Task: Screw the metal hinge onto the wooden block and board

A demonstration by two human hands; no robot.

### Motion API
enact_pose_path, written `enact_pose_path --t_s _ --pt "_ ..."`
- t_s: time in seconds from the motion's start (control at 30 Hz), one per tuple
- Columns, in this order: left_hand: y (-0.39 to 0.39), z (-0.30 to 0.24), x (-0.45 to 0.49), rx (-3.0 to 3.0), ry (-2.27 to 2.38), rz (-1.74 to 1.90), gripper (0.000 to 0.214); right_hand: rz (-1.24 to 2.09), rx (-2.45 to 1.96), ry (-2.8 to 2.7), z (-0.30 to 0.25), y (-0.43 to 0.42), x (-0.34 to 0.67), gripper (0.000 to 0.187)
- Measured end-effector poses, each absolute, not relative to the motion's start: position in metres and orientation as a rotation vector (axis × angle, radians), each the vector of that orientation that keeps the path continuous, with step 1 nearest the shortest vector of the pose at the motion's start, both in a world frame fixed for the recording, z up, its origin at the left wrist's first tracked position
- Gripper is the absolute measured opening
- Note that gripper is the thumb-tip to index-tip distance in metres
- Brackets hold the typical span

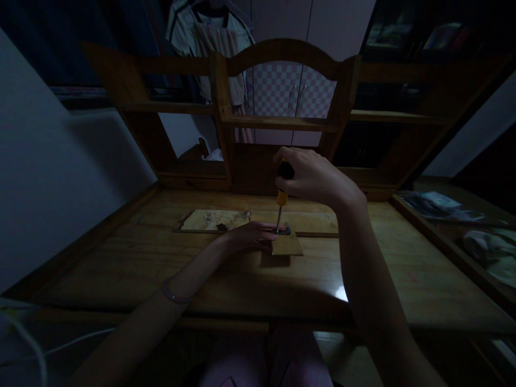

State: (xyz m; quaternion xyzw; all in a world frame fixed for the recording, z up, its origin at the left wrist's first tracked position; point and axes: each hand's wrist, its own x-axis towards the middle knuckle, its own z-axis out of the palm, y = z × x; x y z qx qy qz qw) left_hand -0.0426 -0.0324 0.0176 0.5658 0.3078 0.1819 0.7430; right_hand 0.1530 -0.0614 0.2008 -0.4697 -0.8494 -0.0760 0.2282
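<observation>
My right hand (308,174) is wrapped round the yellow and black handle of a screwdriver (281,198), which stands nearly upright. Its metal shaft runs down to a small dark metal fitting (284,231) at the far edge of a small flat wooden piece (287,245). From the left, my left hand (253,236) grips that wooden piece, its fingers beside the screwdriver tip. Whether the tip sits in a screw is too dark to make out. Behind the hands lies a long wooden board (314,223) with a worn, peeling left part.
All this is on a wooden desk (169,269) with a shelf frame (278,124) along its back. Clothes (217,40) hang behind it. On the right, past a raised wooden edge, are plastic bags (439,201) and cloth (479,242). A white cable (80,339) crosses at lower left.
</observation>
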Motion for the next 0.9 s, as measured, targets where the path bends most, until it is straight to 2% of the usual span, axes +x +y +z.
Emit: enact_pose_path --t_s 0.9 --pt "-0.0374 0.0223 -0.0366 1.447 0.748 0.413 0.056 -0.151 -1.238 -2.36 0.2008 -0.0603 0.1529 0.035"
